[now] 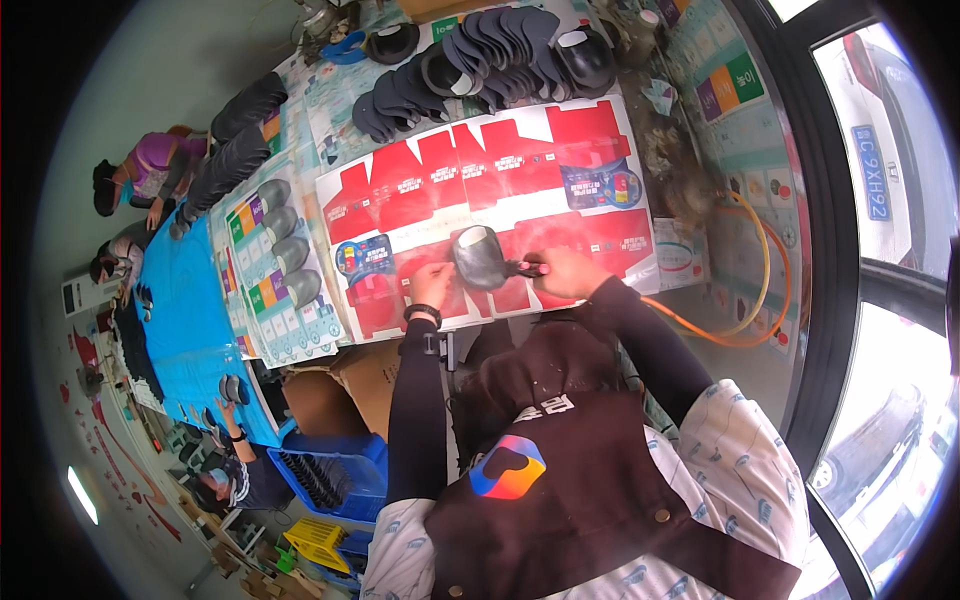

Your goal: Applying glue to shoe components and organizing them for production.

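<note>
A dark, glossy, rounded moulded pad [482,262] with a pale patch at its top stands over the red printed cardboard sheet [430,192] in front of me. My left hand [431,284], with a black band at the wrist, is at the pad's left edge, its fingers closed together there. On the other side, my right hand [562,273] is closed round a small dark tool [522,268] with a reddish part. The tool's inner end meets the pad's right edge; its exact kind is hidden by the fingers.
Rows of dark curved pads [510,45] are lined up at the table's back. Several grey pads [290,254] lie to the left. An orange hose [715,334] loops at the right. Blue crates [335,472] stand lower left. Other people work along a blue table [185,300].
</note>
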`<action>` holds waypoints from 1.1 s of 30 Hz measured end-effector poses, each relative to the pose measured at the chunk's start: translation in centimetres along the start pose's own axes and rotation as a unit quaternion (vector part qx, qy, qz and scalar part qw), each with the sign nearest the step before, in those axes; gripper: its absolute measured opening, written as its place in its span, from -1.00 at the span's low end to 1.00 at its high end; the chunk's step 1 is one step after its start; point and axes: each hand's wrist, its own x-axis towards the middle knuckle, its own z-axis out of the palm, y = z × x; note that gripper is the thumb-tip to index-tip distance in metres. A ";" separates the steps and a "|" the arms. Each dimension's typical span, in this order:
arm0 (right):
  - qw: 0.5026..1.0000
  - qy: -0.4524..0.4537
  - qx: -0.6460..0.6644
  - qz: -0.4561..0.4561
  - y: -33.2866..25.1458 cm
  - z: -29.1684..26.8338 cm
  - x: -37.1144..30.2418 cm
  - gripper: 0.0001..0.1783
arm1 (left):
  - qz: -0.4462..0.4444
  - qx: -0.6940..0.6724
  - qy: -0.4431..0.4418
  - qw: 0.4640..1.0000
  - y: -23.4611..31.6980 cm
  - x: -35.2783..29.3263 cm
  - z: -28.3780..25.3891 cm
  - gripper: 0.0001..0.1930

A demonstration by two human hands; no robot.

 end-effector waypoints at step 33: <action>0.943 0.199 0.232 0.128 -9.6 2.9 -1.8 -0.66 | 0.118 0.233 0.251 0.932 -19.5 -5.4 -30.5 -0.68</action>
